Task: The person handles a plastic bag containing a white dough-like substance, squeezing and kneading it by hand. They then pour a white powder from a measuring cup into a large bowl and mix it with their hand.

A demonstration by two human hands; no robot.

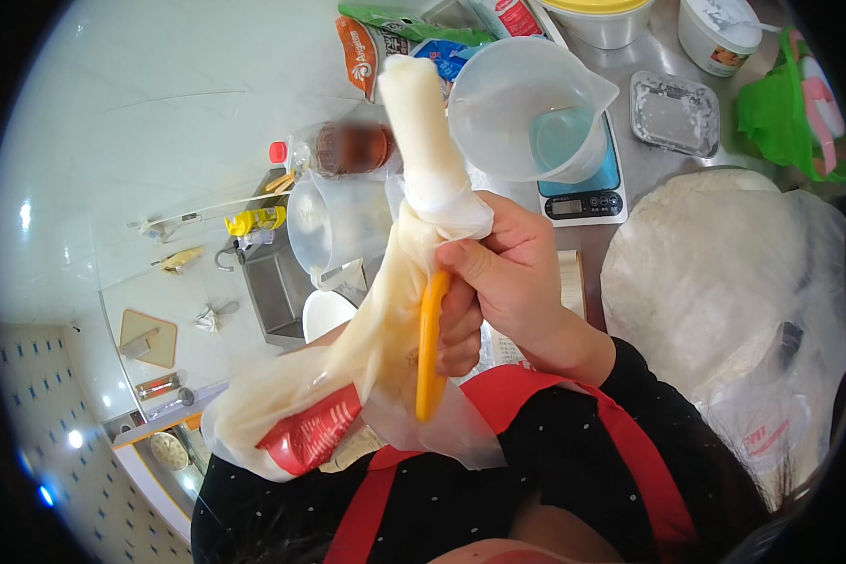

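My right hand (497, 282) grips the gathered middle of a soft plastic bag (345, 352) of pale cream-coloured stuff. Along the same fist runs a flat yellow-orange plastic tool (431, 352), perhaps a scraper. Above the fist, the bag's filled end (423, 134) stands up as a thick white roll. Its lower part spreads out to the lower left and bears a red printed patch (310, 430). My left forearm shows behind the bag, but the bag covers my left hand, so its grip cannot be seen.
A clear measuring jug (515, 113) stands on a kitchen scale (584, 206). Another jug (338, 225) is beside a bottle of brown liquid (352, 148). At right are a large plastic bag of white powder (698, 282), a metal tin (675, 116) and a white tub (719, 42).
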